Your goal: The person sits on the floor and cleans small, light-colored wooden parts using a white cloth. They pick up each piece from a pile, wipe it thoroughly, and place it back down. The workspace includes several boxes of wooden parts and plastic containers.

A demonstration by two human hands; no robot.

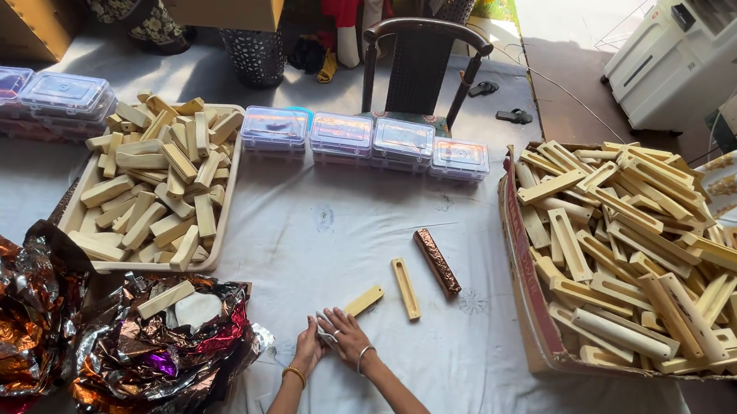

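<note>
Two large stores of pale wooden pieces framed the white cloth (384, 234) I worked over: a cardboard box (525, 287) of slotted wooden holders to my right, a beige tray (228, 190) of plain blocks to my left, with heaps of crumpled metallic foil (159, 352) at the near left corner. Along the far side ran a row of clear plastic boxes (365, 138), and behind them stood a dark chair (420, 59). Smaller still, a foil-wrapped holder (436, 261) and a bare slotted holder (405, 288) lay apart on the cloth beyond my hands. My left hand (308, 347) and right hand (344, 332) met over a small silvery scrap of foil (325, 333), fingers curled and pinching it; a wooden block (364, 302) lay just beyond the right fingertips, touching or nearly so. Pressing the foil flat and square against the block before folding seemed the sound way to avoid creases. Open cloth lay ahead and to the right up to the box wall; the foil heap crowded the left, so I judged movement freer rightward.
</note>
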